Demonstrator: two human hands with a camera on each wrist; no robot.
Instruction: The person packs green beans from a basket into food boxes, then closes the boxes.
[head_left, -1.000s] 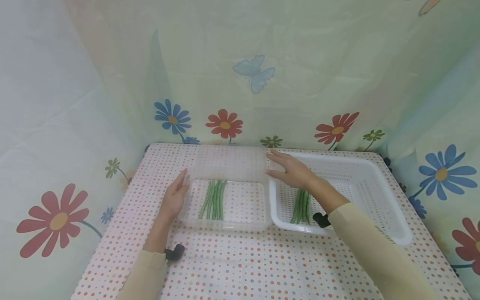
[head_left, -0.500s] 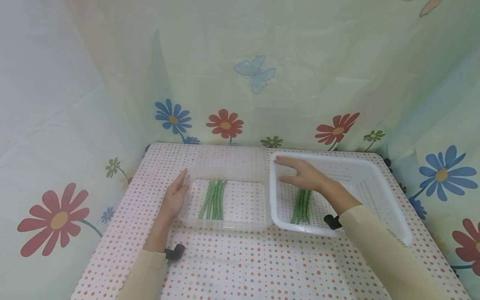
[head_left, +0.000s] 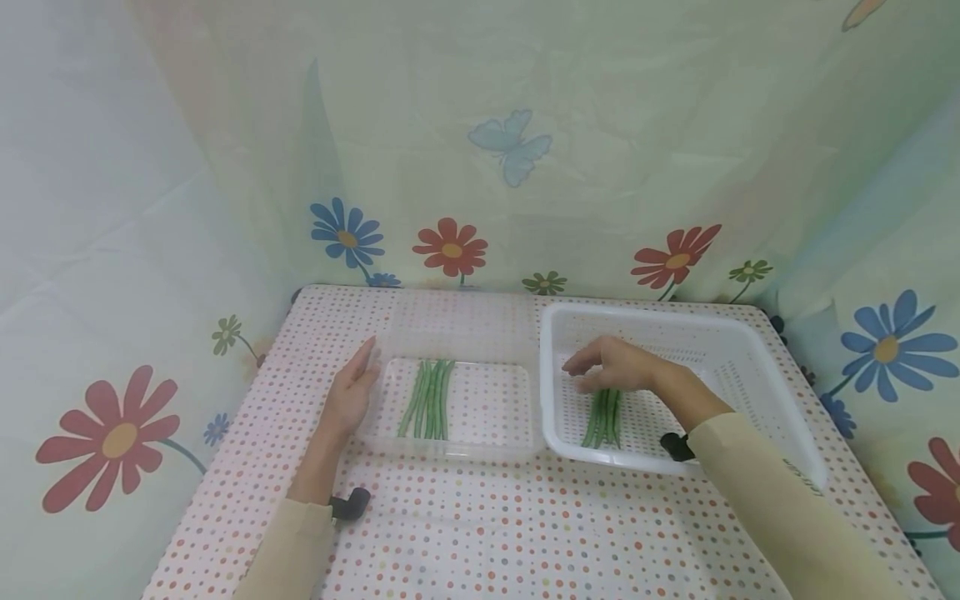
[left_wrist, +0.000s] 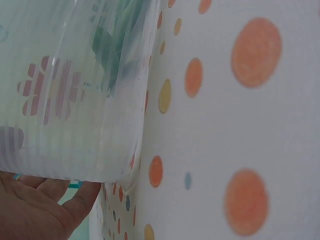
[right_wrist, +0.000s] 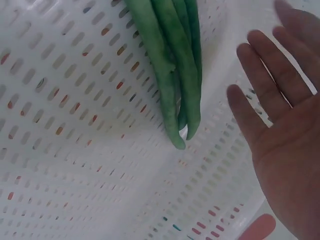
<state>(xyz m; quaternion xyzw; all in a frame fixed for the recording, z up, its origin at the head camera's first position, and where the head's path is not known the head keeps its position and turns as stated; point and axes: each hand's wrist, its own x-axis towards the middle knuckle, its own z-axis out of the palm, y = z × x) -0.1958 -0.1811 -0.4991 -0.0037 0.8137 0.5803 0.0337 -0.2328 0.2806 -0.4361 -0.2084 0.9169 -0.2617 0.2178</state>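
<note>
Several green beans [head_left: 602, 418] lie in the left part of a white perforated basket [head_left: 550, 417]. Over their far ends hovers my right hand [head_left: 617, 364], with its fingers apart and holding nothing; the right wrist view shows the hand [right_wrist: 280, 105] beside the bean tips [right_wrist: 172, 75]. To the left stands a clear plastic container [head_left: 487, 451] with another bunch of green beans [head_left: 427, 402] in it. My left hand [head_left: 349, 392] rests against the container's left side, fingers extended. In the left wrist view, its fingers [left_wrist: 82, 202] touch the container wall [left_wrist: 75, 125].
A polka-dot cloth [head_left: 480, 533] covers the table. The basket and container stand side by side, almost touching. Behind them hangs a flower-printed curtain [head_left: 600, 192], which also closes off both sides.
My right hand has moved from the container's right edge, rightward and down into the basket over the beans. My left hand has stayed at the container.
</note>
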